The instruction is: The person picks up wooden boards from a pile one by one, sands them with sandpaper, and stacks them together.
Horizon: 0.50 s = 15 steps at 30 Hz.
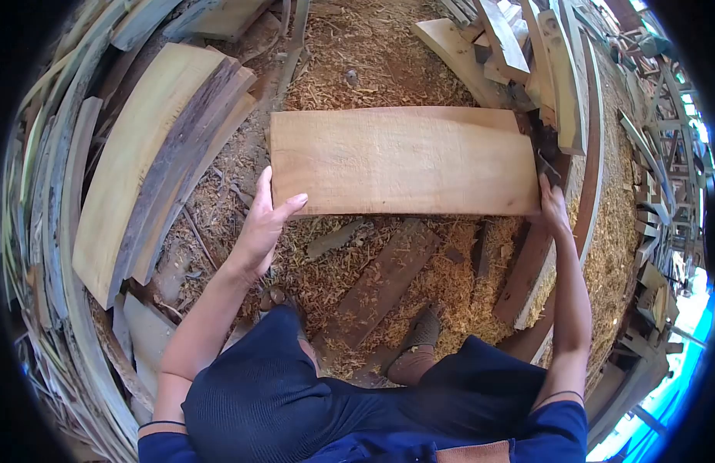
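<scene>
A wide, pale wooden board lies crosswise in front of me, its broad face up. My left hand grips its lower left corner, with the thumb over the front edge and the fingers along the left end. At the opposite end, my right hand is closed against the right edge, its fingers partly hidden. A dark, thin shape shows beside the right fingertips; I cannot make out what it is.
Thick planks are stacked on the left. Cut timber is piled at the upper right. Wood shavings cover the ground, and a dark flat plank lies between my feet. Long beams run along the right side.
</scene>
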Each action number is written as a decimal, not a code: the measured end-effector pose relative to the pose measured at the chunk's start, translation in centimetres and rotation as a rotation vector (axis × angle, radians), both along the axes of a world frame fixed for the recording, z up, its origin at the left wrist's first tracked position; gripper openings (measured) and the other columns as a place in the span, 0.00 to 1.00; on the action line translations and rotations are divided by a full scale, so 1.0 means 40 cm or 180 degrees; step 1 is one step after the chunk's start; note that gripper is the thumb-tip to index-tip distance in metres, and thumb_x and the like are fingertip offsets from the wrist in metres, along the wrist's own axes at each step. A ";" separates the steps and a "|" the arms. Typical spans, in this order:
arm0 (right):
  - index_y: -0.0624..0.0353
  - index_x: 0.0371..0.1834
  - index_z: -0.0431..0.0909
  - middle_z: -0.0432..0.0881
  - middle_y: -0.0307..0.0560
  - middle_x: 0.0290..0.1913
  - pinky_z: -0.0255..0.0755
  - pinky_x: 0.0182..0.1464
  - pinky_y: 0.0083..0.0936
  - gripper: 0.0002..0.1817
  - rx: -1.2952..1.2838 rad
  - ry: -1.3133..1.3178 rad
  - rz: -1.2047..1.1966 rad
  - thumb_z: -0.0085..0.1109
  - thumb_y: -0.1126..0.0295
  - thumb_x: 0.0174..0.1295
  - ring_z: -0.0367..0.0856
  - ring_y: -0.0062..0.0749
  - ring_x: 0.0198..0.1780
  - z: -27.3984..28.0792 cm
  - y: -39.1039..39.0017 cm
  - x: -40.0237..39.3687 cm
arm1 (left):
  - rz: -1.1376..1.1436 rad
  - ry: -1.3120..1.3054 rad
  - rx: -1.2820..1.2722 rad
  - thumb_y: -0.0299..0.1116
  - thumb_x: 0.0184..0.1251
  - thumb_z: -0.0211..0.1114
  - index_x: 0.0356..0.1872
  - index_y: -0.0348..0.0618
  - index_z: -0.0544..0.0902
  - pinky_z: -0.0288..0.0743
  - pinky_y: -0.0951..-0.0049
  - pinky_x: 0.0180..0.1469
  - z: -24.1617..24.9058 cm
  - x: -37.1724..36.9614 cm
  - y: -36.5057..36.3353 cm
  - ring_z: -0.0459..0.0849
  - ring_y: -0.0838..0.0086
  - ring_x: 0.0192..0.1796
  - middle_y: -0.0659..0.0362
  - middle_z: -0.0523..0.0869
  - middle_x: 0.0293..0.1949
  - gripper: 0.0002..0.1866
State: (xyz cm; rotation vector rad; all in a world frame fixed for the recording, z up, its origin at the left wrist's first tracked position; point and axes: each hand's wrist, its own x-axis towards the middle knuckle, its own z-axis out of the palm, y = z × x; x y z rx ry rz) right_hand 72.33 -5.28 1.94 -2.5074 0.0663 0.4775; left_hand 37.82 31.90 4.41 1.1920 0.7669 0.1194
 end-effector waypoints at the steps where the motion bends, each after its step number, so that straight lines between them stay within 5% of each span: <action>1: 0.69 0.37 0.74 0.78 0.48 0.30 0.74 0.29 0.27 0.33 -0.0139 -0.0099 0.0117 0.45 0.41 0.65 0.80 0.31 0.31 0.012 -0.021 -0.010 | 0.0022 -0.0009 0.0003 0.35 0.62 0.61 0.71 0.39 0.48 0.48 0.63 0.69 -0.002 0.002 0.006 0.59 0.69 0.68 0.52 0.64 0.65 0.40; 4: 0.70 0.32 0.75 0.75 0.45 0.25 0.67 0.28 0.28 0.33 -0.0685 0.0772 0.0334 0.46 0.42 0.65 0.74 0.27 0.28 0.117 -0.023 -0.046 | -0.0201 0.0322 0.0420 0.38 0.61 0.62 0.68 0.42 0.53 0.66 0.61 0.59 -0.017 -0.010 0.058 0.69 0.68 0.61 0.48 0.67 0.61 0.37; 5: 0.70 0.32 0.75 0.75 0.45 0.25 0.67 0.28 0.28 0.33 -0.0673 0.0743 0.0330 0.46 0.42 0.65 0.74 0.27 0.28 0.150 -0.014 -0.056 | -0.0166 0.0394 0.0619 0.40 0.63 0.61 0.61 0.39 0.62 0.78 0.69 0.44 -0.008 -0.012 0.081 0.79 0.71 0.48 0.49 0.75 0.51 0.29; 7: 0.72 0.28 0.74 0.71 0.41 0.20 0.65 0.27 0.30 0.34 -0.1044 0.0679 0.0919 0.45 0.42 0.66 0.70 0.25 0.24 0.199 -0.014 -0.086 | -0.0077 0.0696 -0.0610 0.42 0.63 0.62 0.50 0.37 0.70 0.79 0.80 0.26 0.023 -0.017 0.140 0.80 0.80 0.27 0.57 0.80 0.34 0.22; 8: 0.71 0.27 0.74 0.72 0.42 0.20 0.65 0.28 0.30 0.33 -0.1245 0.0585 0.1220 0.46 0.44 0.66 0.70 0.23 0.25 0.199 -0.037 -0.073 | 0.0060 0.0596 -0.1234 0.46 0.63 0.62 0.39 0.38 0.72 0.74 0.87 0.17 0.054 -0.017 0.157 0.72 0.88 0.14 0.65 0.76 0.22 0.19; 9: 0.71 0.27 0.74 0.72 0.42 0.20 0.65 0.28 0.30 0.33 -0.1265 0.0581 0.1200 0.46 0.44 0.66 0.70 0.23 0.25 0.212 -0.041 -0.082 | -0.0023 0.0804 -0.0627 0.49 0.63 0.61 0.37 0.40 0.72 0.78 0.82 0.21 0.066 0.003 0.167 0.67 0.92 0.11 0.65 0.74 0.19 0.20; 12: 0.71 0.36 0.76 0.79 0.55 0.27 0.69 0.39 0.35 0.29 -0.1587 0.0617 0.1324 0.47 0.49 0.65 0.79 0.40 0.34 0.240 -0.035 -0.086 | -0.0406 0.0433 -0.0708 0.47 0.65 0.58 0.43 0.37 0.71 0.83 0.74 0.32 0.089 0.023 0.209 0.78 0.84 0.22 0.58 0.78 0.28 0.21; 15: 0.68 0.41 0.77 0.81 0.59 0.32 0.69 0.42 0.36 0.26 -0.1549 0.0474 0.1742 0.47 0.50 0.65 0.79 0.45 0.37 0.227 -0.048 -0.081 | -0.0036 0.0239 -0.1249 0.40 0.65 0.58 0.55 0.34 0.67 0.81 0.62 0.49 0.127 0.015 0.175 0.80 0.63 0.46 0.48 0.75 0.48 0.24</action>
